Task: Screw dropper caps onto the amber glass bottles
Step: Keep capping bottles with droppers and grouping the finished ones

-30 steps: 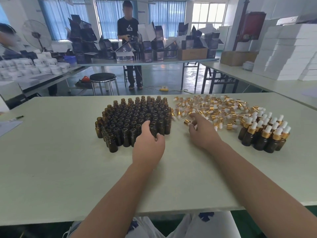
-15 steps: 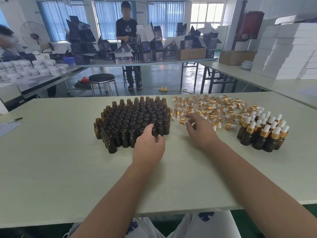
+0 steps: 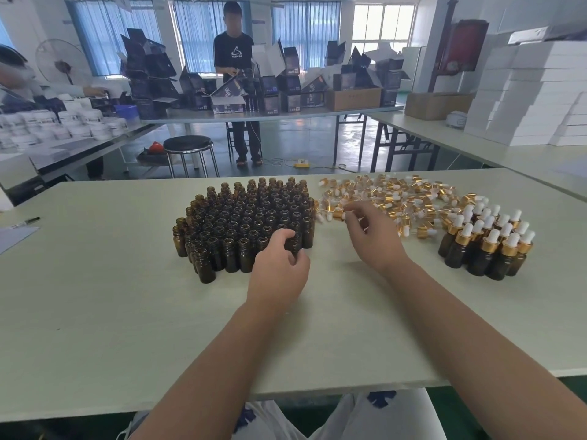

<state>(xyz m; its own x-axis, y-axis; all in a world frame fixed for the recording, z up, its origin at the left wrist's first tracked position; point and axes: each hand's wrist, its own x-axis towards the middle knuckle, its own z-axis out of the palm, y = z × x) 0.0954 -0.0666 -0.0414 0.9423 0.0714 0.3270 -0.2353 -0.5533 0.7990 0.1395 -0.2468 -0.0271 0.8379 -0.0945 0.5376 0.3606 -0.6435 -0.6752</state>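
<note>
On the counter (image 3: 95,296), the left hand (image 3: 279,268) curled its grip round one amber bottle (image 3: 293,246) at the near edge of the packed cluster of open bottles (image 3: 247,217). The right hand (image 3: 376,239) drew thumb and forefinger together; its grip seemed to pinch a gold dropper cap (image 3: 338,213) at the edge of the loose cap pile (image 3: 397,198), though the contact was blurred. Capped bottles (image 3: 486,242) stood grouped at the right.

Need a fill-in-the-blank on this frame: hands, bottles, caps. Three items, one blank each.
1. The left hand grips an amber bottle that has no ____ on it yet.
2. The right hand pinches a dropper cap with a ____ collar.
3. The capped bottles stand to the ____ of the right hand.

Missing words: cap; gold; right.
</note>
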